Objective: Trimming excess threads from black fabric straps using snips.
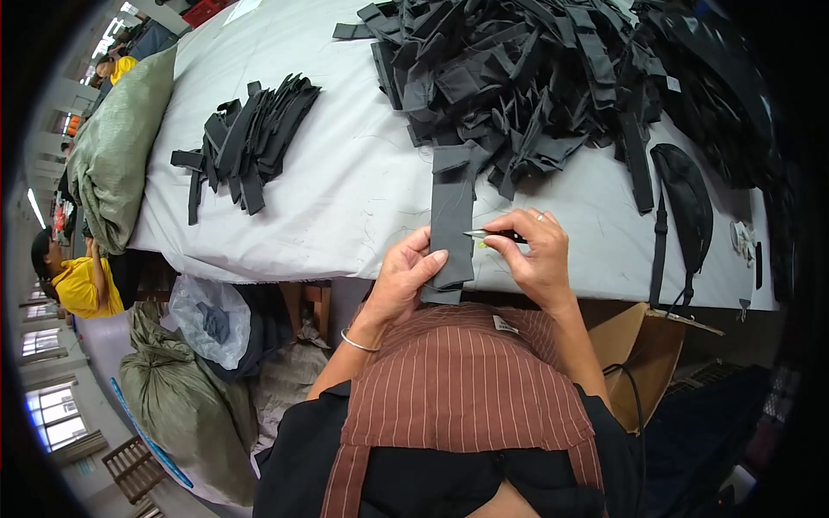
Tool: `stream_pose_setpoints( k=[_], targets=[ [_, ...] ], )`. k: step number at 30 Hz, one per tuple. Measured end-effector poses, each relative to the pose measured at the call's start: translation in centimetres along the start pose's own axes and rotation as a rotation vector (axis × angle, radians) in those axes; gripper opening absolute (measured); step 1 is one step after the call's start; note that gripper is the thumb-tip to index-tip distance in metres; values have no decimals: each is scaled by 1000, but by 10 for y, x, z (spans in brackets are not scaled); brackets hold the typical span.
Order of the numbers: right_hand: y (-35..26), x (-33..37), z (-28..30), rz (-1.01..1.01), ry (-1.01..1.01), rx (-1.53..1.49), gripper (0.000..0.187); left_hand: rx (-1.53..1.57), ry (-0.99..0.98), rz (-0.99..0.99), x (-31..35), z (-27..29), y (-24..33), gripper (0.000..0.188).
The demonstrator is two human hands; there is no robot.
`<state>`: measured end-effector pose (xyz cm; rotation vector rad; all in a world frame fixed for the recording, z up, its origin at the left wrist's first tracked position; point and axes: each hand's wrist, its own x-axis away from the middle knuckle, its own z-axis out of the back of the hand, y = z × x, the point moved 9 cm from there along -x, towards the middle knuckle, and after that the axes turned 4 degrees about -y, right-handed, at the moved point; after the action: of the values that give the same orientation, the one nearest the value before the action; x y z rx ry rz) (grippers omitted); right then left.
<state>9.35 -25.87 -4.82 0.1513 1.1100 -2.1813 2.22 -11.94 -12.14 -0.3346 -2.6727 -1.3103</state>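
Observation:
My left hand (pixel 404 274) grips a dark grey fabric strip (pixel 452 203), thumb on top, near the table's front edge. The strip's far end lies by the big heap of similar strips (pixel 509 82). At the strip's right edge, my right hand (pixel 537 255) is closed on small thread snips (pixel 505 235). Their metal tip touches or nearly touches the cloth; most of the handle is hidden by my fingers. A small yellow-green bit shows beneath the snips, too small to name.
A smaller pile of dark strips (pixel 250 138) lies left on the white-covered table (pixel 345 190). A black waist bag (pixel 682 186) rests at the right. Large sacks (pixel 125 147) stand left, near a person in yellow (pixel 86 281). An open cardboard box (pixel 643 358) sits below the right edge.

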Motion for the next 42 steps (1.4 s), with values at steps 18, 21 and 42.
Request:
stream_pose_setpoints(
  k=[18,21,42],
  targets=[
    [-22,-10,-18,77,-46,-20,16,-218,36,-28,-5,4,2,24],
    [-29,-10,-17,115,-3,45,15,-216,35,-61,-5,4,4,24],
    [57,-2,4,-289,129,-45,18,-715,121,-210,2,-4,23,22]
  ],
)
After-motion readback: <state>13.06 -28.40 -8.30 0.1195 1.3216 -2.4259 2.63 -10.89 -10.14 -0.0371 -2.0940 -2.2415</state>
